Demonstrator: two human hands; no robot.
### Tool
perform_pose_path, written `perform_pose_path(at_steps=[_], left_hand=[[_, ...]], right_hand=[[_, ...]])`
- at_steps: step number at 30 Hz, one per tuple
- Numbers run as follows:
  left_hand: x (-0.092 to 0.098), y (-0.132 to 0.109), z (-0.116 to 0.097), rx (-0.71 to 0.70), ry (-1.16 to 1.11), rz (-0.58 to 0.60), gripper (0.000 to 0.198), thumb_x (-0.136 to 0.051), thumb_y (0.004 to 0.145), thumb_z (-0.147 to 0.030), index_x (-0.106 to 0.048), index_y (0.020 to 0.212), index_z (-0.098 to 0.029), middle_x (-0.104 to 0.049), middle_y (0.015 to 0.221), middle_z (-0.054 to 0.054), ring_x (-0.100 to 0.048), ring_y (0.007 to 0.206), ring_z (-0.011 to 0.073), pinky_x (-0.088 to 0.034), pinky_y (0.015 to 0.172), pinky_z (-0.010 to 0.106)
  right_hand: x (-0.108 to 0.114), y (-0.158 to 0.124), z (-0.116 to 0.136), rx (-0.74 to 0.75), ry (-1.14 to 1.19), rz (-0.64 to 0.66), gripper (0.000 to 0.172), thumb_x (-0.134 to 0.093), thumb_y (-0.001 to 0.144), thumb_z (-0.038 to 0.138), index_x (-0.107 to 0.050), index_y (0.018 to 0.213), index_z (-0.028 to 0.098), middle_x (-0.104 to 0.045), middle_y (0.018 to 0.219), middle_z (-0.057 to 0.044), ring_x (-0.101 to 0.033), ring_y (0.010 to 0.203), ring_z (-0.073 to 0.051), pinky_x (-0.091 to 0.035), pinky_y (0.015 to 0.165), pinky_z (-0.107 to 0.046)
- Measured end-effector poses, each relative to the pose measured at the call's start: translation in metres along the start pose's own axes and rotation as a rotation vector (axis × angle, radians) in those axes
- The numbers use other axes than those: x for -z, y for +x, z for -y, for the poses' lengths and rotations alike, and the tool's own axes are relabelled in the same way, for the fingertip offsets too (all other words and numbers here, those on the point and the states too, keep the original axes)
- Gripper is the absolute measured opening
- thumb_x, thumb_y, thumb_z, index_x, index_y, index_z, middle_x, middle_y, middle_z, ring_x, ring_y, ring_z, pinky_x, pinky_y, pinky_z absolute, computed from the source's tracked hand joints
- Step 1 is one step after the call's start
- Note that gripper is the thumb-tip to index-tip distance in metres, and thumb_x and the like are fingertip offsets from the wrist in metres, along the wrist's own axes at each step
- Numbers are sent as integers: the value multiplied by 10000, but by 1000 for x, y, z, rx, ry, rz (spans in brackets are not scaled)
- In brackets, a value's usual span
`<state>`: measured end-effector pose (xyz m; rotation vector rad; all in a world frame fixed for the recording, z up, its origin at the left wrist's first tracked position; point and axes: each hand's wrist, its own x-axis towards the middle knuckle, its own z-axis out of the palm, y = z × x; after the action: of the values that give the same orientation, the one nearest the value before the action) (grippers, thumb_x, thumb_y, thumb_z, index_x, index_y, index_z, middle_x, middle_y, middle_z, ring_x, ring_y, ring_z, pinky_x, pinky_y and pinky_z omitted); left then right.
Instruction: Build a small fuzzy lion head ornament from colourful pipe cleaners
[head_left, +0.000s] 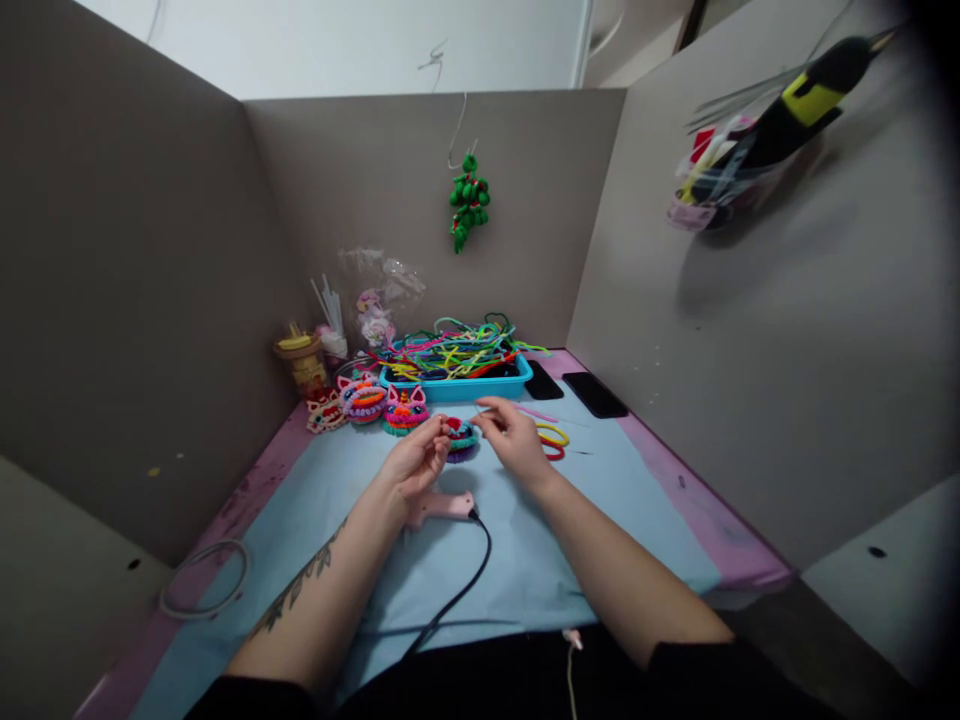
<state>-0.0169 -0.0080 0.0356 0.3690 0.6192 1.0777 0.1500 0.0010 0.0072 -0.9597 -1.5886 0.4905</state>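
Between my hands is a small fuzzy pipe-cleaner figure (463, 440), with red on top, teal in the middle and purple below. My left hand (418, 458) is closed in a pinch at its red part. From the other side, my right hand (512, 437) pinches close to the figure's upper edge; what its fingertips hold is too small to make out. Under my left wrist lies a pink glue gun (448, 506) with a black cord. Scissors with yellow and red handles (553, 437) lie partly hidden behind my right hand.
Finished-looking pipe-cleaner heads with ears (406, 410) stand at the back left. Behind them is a blue tray (450, 389) heaped with coloured pipe cleaners. Two dark phones (595, 395) lie to its right. Grey panels enclose the table, and a tool holder (705, 190) hangs on the right one.
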Motion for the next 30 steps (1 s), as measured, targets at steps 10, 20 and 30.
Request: perform_pose_path(at_steps=[10,20,30], left_hand=[[1,-6,2,64,7,119,148,-391,913,-145,-527,862,-119,-508,728,11,-482,480,-1,-422,399,40],[0,-5,3,37,18,108,157,-369,911,-110,-521,872,-128,-507,734,16,-475,481,2,-411,390,41],[4,-2,6,-106,142,121,87,-631,769,-116,-566,823,-133,-526,720,-8,-457,490,-3,-388,399,46]], right_hand=[[-7,-16,37,267,-204,-50,147,-500,845,196,-632,779,195,-600,742,-43,-565,724,-154,-464,690,-273],[-9,-16,30,323,-273,-52,139,-495,837,145,-616,781,188,-573,713,-33,-543,701,-151,-448,664,-270],[-9,-16,31,330,-282,-53,135,-500,835,142,-607,762,180,-562,700,-34,-535,683,-149,-436,647,-264]])
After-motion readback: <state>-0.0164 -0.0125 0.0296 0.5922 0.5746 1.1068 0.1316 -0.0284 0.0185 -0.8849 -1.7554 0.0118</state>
